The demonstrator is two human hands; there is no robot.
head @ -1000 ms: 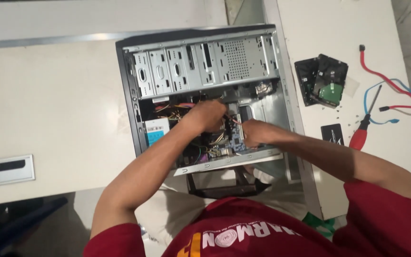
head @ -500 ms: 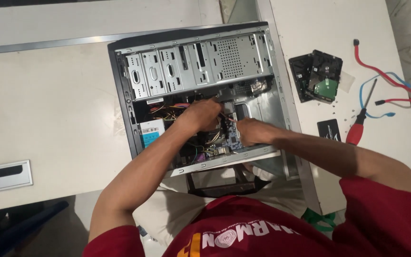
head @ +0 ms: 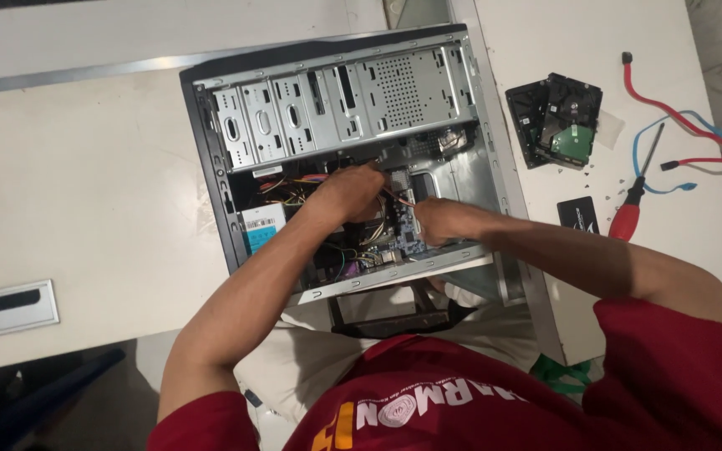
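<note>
An opened desktop computer case [head: 495, 125] lies on its side between two white tables, with metal drive bays [head: 336, 104] at the top. My left hand [head: 353, 190] reaches into the middle of the case, fingers curled down among the cables and the motherboard [head: 407, 238]. My right hand [head: 436, 221] is inside too, just right of the left, its fingers closed near the board's edge. What either hand grips is hidden. Coloured wires [head: 290, 188] bunch to the left of my left hand.
On the right table lie two bare hard drives [head: 566, 117], a red-handled screwdriver [head: 633, 209], a small black flat drive [head: 578, 213] and red and blue data cables [head: 678, 138]. A grey handle plate [head: 6, 309] sits on the left table's front.
The view has shifted a little, so the case sits further left in frame. Both hands stay inside the case at about the same spot.
</note>
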